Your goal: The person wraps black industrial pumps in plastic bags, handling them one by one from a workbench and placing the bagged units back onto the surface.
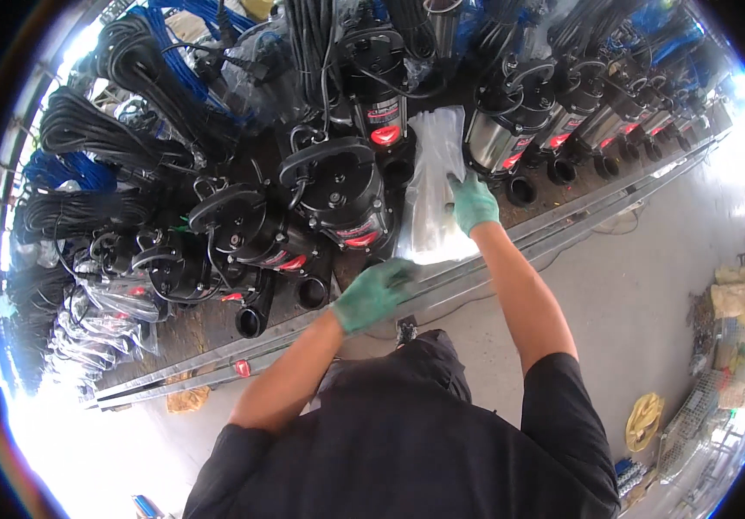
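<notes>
At one o'clock from the centre of the head view, a clear plastic sleeve (433, 173) is lying lengthwise on the table (189, 336), between two groups of submersible pumps. At its four o'clock, the gloved right hand (475, 206) is touching its right edge with the fingers bent; whether they are pinching the film, I cannot tell. At its seven o'clock, the gloved left hand (377, 296) is reaching toward the near end with fingers stretched out; blur is hiding whether they are gripping anything.

For good handling, the right hand should probably be steadying the edge lightly while the left is working at the near end, keeping the thin film flat and clear of the pump fittings.

By count, two green-gloved hands are working around one sleeve; its layers are blending too much to number. At least four pumps are standing from eight to nine o'clock of it, the nearest pump (338, 186) at nine; one taller-looking pump (378, 108) is standing at eleven, and at least five are running off toward two, starting with a steel-bodied pump (504, 130).
</notes>
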Action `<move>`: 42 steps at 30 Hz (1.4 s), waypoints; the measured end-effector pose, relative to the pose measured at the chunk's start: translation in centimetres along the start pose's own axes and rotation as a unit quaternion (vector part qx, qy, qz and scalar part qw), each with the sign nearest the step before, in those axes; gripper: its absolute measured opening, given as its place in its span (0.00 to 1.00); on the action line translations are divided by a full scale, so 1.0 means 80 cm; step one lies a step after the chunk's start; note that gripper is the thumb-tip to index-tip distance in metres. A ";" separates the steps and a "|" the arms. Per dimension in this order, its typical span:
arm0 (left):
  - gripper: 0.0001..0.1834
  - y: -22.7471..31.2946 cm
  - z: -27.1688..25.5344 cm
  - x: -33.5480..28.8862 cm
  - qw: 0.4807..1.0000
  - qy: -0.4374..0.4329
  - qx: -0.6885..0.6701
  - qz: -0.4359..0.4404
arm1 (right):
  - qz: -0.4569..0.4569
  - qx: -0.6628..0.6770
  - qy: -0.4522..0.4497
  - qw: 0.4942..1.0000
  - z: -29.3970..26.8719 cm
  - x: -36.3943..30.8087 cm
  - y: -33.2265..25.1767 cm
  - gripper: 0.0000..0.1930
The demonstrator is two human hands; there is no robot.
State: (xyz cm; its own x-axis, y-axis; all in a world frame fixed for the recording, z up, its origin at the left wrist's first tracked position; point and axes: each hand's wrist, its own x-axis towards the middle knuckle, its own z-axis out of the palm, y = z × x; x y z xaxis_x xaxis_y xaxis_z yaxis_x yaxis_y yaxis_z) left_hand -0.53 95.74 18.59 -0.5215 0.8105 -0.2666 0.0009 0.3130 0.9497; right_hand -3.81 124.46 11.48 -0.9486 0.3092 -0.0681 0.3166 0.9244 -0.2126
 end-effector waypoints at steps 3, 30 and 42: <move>0.18 0.002 -0.028 -0.073 0.997 0.072 0.005 -0.036 | -0.021 -0.041 0.045 0.998 0.064 0.052 0.069 0.10; 0.13 -0.087 -0.130 -0.328 0.929 0.292 -0.227 -0.022 | 0.071 0.515 0.154 0.840 -0.190 0.003 -0.009 0.12; 0.13 -0.076 -0.134 -0.327 0.923 0.308 -0.227 -0.026 | 0.140 0.671 0.118 0.719 -0.177 -0.040 -0.018 0.18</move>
State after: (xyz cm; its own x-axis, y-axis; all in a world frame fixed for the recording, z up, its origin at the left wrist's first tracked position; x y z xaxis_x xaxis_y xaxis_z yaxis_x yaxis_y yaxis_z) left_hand 3.99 67.31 21.52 -0.8978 0.3201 -0.3026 -0.3226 -0.0101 0.9465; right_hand -1.18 125.32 25.83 -0.7714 0.6167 -0.1567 0.0561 -0.1793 -0.9822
